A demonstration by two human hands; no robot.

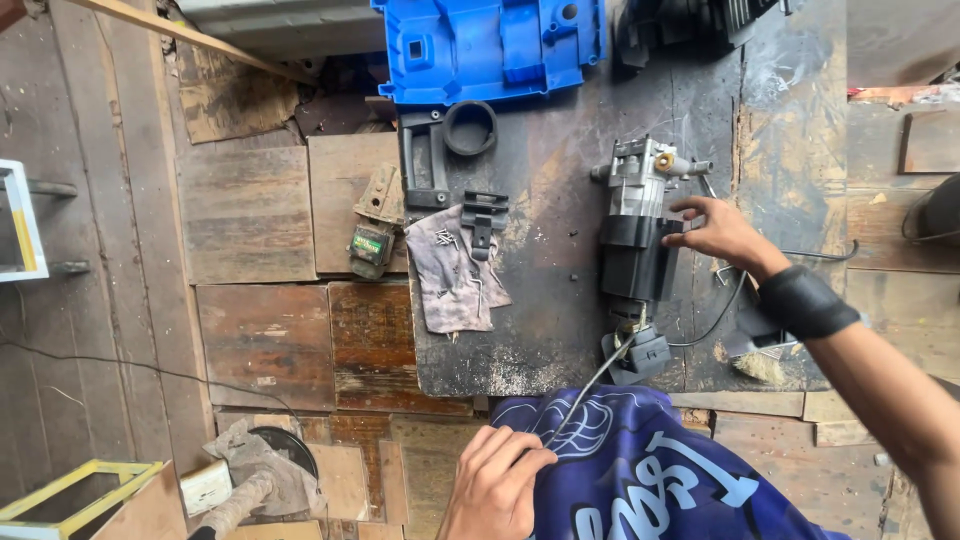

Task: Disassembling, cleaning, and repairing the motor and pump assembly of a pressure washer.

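A grey and black motor-and-pump unit (637,232) lies on a dark, stained board (560,250). My right hand (718,232), with a black wristband, rests its fingers on the black motor body's right side. My left hand (495,478) sits low by my knee, pinching a thin grey cable (585,395). That cable runs up to a black switch box (642,355) at the unit's near end.
A blue plastic housing (490,45) lies at the board's far edge, with a black bracket and ring (450,140) below it. A dirty rag (452,268) holds small screws and a black clip (484,215). A small green part (371,245) sits to the left on wooden planks.
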